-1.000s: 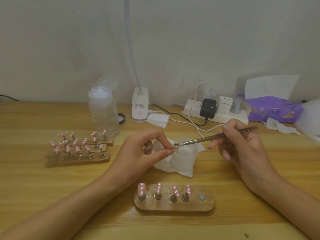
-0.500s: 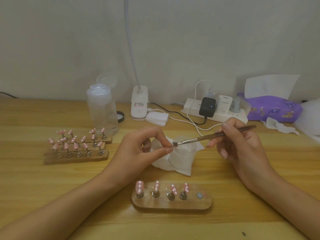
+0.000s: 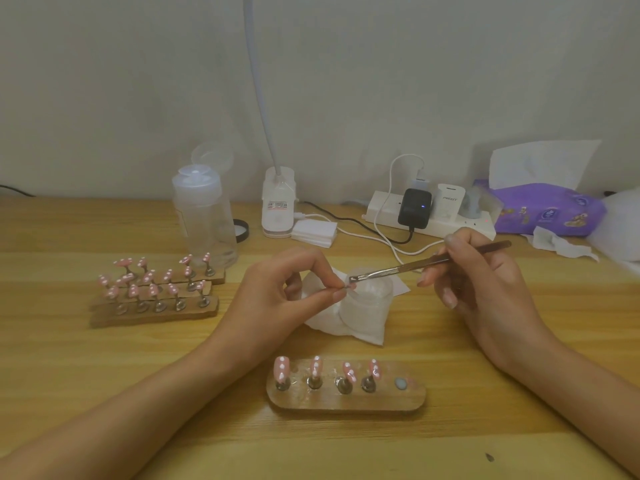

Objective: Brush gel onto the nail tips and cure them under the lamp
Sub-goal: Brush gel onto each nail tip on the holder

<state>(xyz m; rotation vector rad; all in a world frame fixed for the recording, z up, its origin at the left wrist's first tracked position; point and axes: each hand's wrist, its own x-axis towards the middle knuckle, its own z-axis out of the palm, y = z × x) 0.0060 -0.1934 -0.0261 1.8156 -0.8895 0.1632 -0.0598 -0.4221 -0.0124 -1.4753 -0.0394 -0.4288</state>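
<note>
My left grip pinches the nail tip; my right grip holds the brush, bristles touching that tip by the jar. The stand sits nearer me, bare surface either side

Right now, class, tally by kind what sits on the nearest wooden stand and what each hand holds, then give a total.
Pink nail tips on the near stand: 4
Blue-grey pad on it, bare: 1
Nail tip pinched by the left hand: 1
Brush gripped by the right hand: 1
Total: 7
</note>
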